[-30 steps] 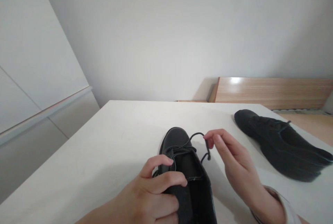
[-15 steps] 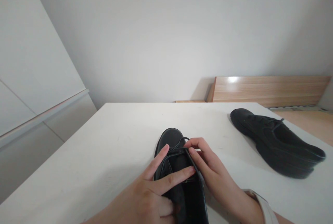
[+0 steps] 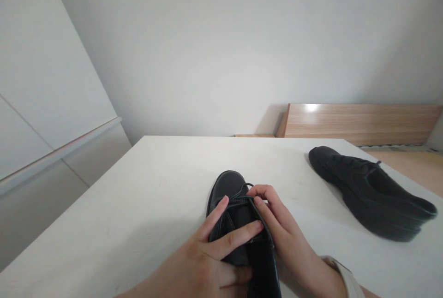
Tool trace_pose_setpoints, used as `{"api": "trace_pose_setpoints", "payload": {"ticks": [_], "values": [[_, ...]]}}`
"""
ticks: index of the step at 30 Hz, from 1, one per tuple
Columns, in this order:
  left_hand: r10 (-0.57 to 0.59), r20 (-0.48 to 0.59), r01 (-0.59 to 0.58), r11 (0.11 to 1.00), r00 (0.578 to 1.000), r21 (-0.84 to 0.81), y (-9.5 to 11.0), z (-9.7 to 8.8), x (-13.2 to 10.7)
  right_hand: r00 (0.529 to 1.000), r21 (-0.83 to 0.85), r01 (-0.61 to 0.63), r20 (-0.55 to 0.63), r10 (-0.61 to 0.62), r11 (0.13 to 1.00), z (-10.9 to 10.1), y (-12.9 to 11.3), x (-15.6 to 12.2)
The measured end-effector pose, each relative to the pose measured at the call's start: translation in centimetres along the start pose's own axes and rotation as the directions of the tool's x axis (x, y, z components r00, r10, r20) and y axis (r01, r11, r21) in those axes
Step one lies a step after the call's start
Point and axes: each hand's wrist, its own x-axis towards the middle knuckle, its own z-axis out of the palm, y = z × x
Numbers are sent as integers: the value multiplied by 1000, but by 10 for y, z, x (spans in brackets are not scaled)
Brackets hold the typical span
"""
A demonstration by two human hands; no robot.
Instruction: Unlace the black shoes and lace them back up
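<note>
A black leather lace-up shoe lies toe-away in front of me, its heel cut off by the bottom edge. My left hand steadies it: the thumb presses near the lace on the left side, the index finger reaches across the opening to the right flap, and the other fingers curl into the shoe. At the right-hand eyelets, my right hand pinches the thin black shoelace between thumb and index finger. One lace loop arches up just beyond those fingertips. The exact spot of the pinch is partly hidden.
A second black shoe, laced, lies at an angle on the right of the white table. Behind the table stand a pale wall and a wooden board. White cabinet panels rise on the left.
The view has shifted slightly, moving everything a little. Inside the shoe, the lower fingers of my left hand extend further right. My right hand keeps nearly the same pinch at the eyelets.
</note>
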Motion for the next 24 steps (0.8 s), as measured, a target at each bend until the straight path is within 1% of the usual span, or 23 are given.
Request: {"api": "trace_pose_setpoints", "payload": {"ticks": [2, 5, 7, 8, 9, 12, 14, 16, 19, 22, 24], "values": [[5, -68, -6, 1000, 998, -14, 0, 5, -2, 1000, 8, -6, -3, 6, 1000, 0, -1, 0], [17, -142, -19, 1000, 990, -12, 0, 9, -3, 1000, 12, -17, 3, 17, 1000, 0, -1, 0], [17, -195, -19, 1000, 981, -11, 0, 7, -2, 1000, 11, -14, 14, 14, 1000, -1, 0, 0], [14, -197, -17, 1000, 980, -16, 1, 5, -1, 1000, 13, -14, 19, 14, 1000, -1, 0, -1], [6, -178, -10, 1000, 984, -25, 1, 2, 0, 1000, 19, -17, 18, 17, 1000, -2, 1, -1], [-22, -40, 20, 998, 999, -57, 3, -10, 3, 1000, 24, -18, 26, 17, 1000, -3, 2, -2], [-48, 27, 50, 996, 998, -74, 4, -16, 4, 999, 26, -17, 38, 16, 1000, -3, 2, -2], [-70, 40, 74, 992, 997, -104, 4, -17, 4, 999, 32, -22, 40, 21, 999, -2, 3, -2], [-84, 45, 90, 984, 995, -153, 2, -12, 4, 999, 28, -30, 32, 29, 999, -2, 3, -2], [-65, 65, 74, 988, 996, -133, -1, -5, 5, 999, 52, -27, 27, 26, 998, -2, 4, -2], [-48, 87, 57, 993, 995, -102, -3, -4, 6, 999, 65, -26, 20, 25, 998, -1, 4, -3]]}}
